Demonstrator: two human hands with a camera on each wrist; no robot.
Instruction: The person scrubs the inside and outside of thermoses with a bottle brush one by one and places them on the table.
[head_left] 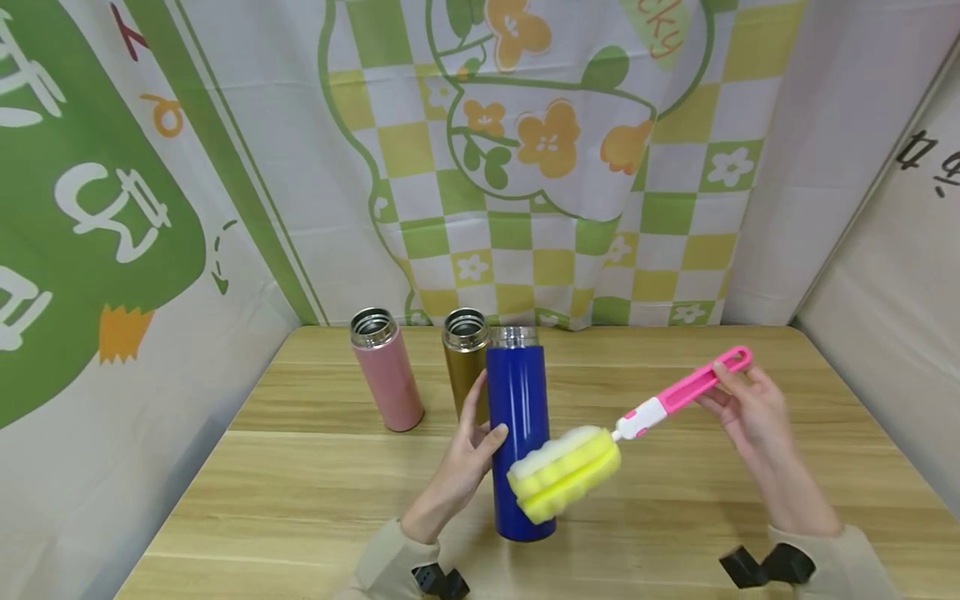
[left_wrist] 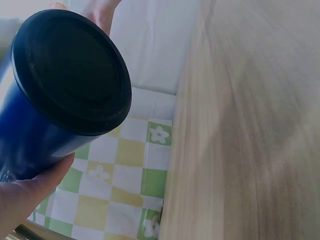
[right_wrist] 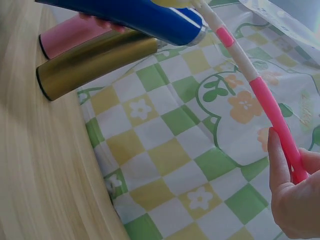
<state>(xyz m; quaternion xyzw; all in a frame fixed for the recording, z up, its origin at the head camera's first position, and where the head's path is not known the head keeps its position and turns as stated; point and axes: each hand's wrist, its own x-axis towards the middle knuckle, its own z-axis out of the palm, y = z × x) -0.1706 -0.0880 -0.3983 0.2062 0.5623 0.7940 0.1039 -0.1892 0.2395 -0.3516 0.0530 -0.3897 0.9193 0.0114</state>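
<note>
My left hand [head_left: 467,462] grips a tall blue thermos bottle [head_left: 517,400] around its middle, thumb in front. The bottle has a bare steel neck and no lid, and its dark base [left_wrist: 72,72] faces the left wrist camera. In my right hand [head_left: 757,417] is a bottle brush, pinched near the end of its pink handle [head_left: 693,385]. The brush's yellow and white sponge head [head_left: 566,473] points down and left, overlapping the lower part of the blue bottle in the head view. The right wrist view shows fingers and thumb around the handle [right_wrist: 272,107].
A pink thermos [head_left: 390,375] and a gold thermos [head_left: 461,358], both lidless, stand on the wooden table [head_left: 300,500] behind and left of the blue one. A patterned cloth [head_left: 540,250] hangs behind the table's far edge, and fabric walls flank both sides.
</note>
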